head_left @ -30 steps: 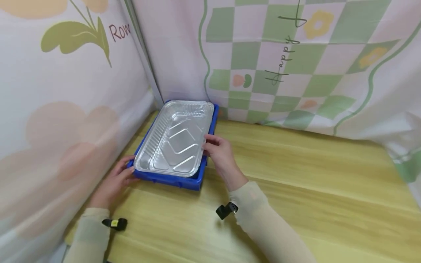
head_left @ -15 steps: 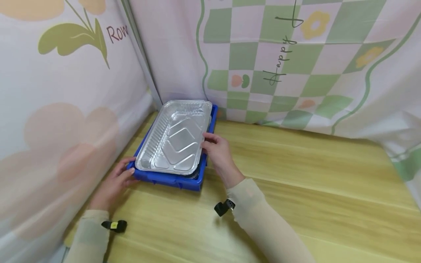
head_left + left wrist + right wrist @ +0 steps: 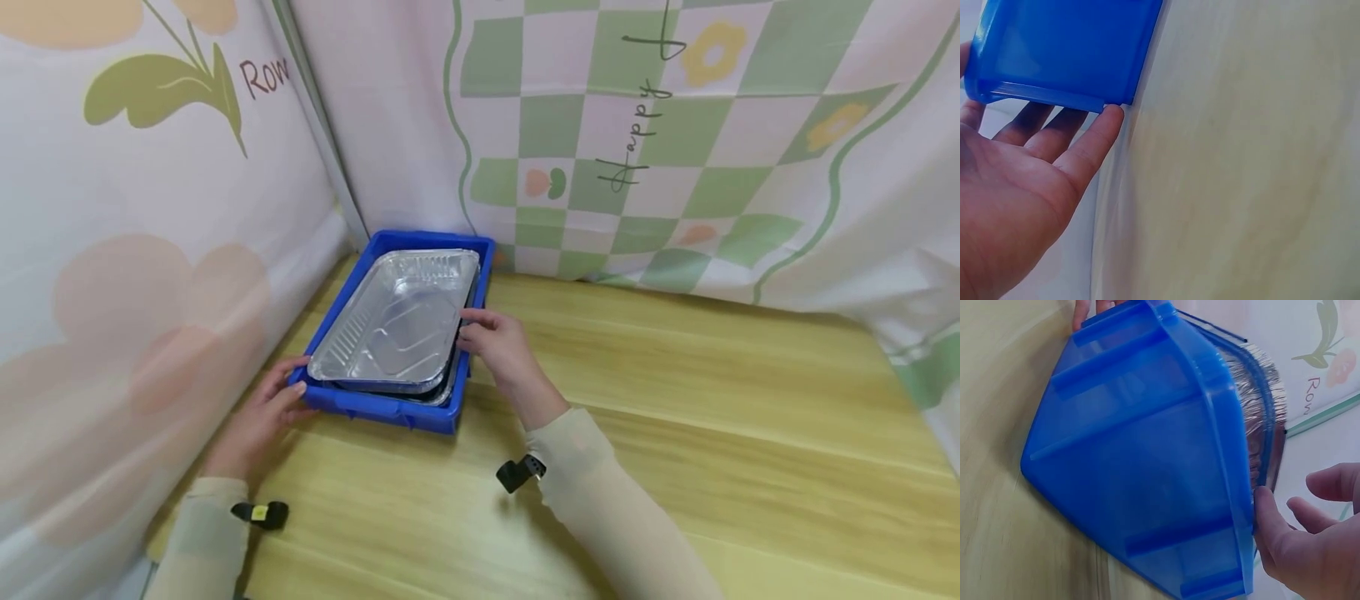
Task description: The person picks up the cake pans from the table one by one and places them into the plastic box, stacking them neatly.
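Note:
A shiny rectangular foil pan (image 3: pixel 397 333) lies tilted inside a blue plastic bin (image 3: pixel 397 408), its front left corner up at the bin's rim. Under its front right corner shows another foil rim (image 3: pixel 444 390). My left hand (image 3: pixel 262 412) grips the bin's front left corner, thumb at the rim and fingers round the outside. Along the right side, my right hand (image 3: pixel 506 354) is by the pan's edge. In the right wrist view one fingertip (image 3: pixel 1263 497) is right at the bin's rim, while the other digits stand apart from the foil.
The bin stands on a wood-grain table (image 3: pixel 675 417), in the corner between two printed cloth curtains. One curtain (image 3: pixel 187 250) hangs close along the left, and a checked one (image 3: pixel 585 192) hangs behind. A grey pole (image 3: pixel 318 117) runs down between them.
The foil pan has come down from above the bin's rim and towards the front, uncovering the bin's back rim. My right hand keeps beside it; my left hand has stayed at the corner.

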`<state>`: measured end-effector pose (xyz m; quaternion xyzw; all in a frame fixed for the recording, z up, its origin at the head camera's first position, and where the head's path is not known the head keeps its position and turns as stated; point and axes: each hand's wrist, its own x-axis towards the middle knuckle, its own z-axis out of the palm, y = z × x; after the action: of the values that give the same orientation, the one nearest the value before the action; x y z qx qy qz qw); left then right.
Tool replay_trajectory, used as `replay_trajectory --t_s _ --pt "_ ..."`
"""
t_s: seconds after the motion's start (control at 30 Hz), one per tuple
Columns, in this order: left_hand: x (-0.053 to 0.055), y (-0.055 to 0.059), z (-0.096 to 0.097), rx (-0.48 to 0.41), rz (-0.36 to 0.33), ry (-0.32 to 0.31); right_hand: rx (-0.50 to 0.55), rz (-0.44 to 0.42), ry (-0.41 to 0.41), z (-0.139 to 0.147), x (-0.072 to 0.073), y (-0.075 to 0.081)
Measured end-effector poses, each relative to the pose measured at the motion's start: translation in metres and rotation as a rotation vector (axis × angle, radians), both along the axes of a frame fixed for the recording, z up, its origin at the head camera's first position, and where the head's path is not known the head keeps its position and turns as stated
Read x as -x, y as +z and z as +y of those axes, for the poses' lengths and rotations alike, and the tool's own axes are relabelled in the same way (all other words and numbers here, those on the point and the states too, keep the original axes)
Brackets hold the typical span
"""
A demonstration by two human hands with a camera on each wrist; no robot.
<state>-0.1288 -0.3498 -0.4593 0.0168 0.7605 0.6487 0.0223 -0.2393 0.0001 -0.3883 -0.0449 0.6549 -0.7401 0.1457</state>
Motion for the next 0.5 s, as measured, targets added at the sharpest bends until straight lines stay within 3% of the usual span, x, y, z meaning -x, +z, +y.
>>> replay_trajectory --t_s 0.23,0.37,0.43,0.5 --pt "0.005 0.0 -0.002 0.01 -0.048 0.005 0.037 -0.025 -0.039 0.005 0.001 0.001" --pt "-0.001 0.005 -0.005 0.06 -0.084 0.049 0.053 -0.043 -0.038 0.006 0.0 0.001" --pt "-0.002 0.008 -0.007 0.133 -0.037 0.065 0.07 -0.046 -0.041 0.007 0.0 0.001" --pt "-0.003 0.011 -0.009 0.251 0.068 0.074 0.081 -0.039 -0.049 0.009 0.0 0.001"
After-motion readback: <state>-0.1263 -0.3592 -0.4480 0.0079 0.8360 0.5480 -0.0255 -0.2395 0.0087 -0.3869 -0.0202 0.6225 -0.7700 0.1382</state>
